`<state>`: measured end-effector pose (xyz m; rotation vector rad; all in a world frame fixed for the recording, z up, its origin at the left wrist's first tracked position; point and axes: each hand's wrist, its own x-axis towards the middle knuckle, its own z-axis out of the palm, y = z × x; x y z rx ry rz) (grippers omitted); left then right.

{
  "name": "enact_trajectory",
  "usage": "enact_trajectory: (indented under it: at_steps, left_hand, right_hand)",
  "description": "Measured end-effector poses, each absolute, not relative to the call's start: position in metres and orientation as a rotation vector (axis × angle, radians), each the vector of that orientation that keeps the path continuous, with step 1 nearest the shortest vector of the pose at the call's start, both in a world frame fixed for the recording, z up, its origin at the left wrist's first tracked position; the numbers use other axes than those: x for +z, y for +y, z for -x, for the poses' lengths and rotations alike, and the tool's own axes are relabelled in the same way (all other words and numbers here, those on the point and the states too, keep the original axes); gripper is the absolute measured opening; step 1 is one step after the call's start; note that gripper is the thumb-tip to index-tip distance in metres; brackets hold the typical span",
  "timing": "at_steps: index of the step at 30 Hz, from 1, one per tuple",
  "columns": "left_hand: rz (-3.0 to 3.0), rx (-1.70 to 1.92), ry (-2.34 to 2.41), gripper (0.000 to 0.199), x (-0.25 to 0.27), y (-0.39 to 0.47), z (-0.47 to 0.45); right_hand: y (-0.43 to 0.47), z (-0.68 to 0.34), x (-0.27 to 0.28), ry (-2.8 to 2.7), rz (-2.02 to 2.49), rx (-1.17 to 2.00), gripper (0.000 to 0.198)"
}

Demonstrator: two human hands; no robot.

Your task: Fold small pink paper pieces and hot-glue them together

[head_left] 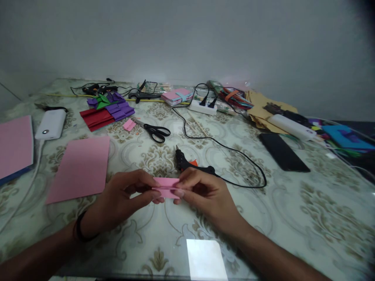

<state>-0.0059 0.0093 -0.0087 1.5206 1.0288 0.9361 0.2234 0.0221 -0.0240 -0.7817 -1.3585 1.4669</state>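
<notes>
A small folded piece of pink paper [166, 183] is held over the table between my two hands, a crease running lengthwise along its middle. My left hand [125, 195] pinches its left end between thumb and fingers, and my right hand [205, 193] pinches the right end the same way. Just beyond my right hand lies a black glue gun [191, 164] with an orange trigger. To the left of my left hand rests a flat pink sheet [83, 168]. Black-handled scissors [155, 130] lie farther back, beside a small pink folded scrap [129, 125].
Red folded paper [96, 118] and purple folded paper [121, 111] lie at the back left. A white power strip [203, 107] stands near the wall; the glue gun's cord [234, 150] loops across the right. A black phone [283, 152] lies right, a white power bank [51, 124] left.
</notes>
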Motion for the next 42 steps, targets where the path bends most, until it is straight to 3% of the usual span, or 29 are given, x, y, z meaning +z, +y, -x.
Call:
enact_trajectory:
  at_steps: [12, 30, 42]
  left_hand:
    - [-1.563, 0.935, 1.052, 0.005, -0.0090, 0.0115, 0.0041]
    - [-1.610, 0.825, 1.120, 0.014, -0.0076, 0.0100, 0.0021]
    - [-1.629, 0.793, 1.189, 0.017, -0.0093, 0.0101, 0.0039]
  right_hand:
    - [0.0179, -0.2216, -0.0297, -1.340, 0.838, 1.558, 0.029]
    - [0.0156, -0.2200, -0.0292, -1.500, 1.009, 1.387, 0.015]
    - [0.0151, -0.2202, -0.0306, -1.478, 0.892, 1.443, 0.028]
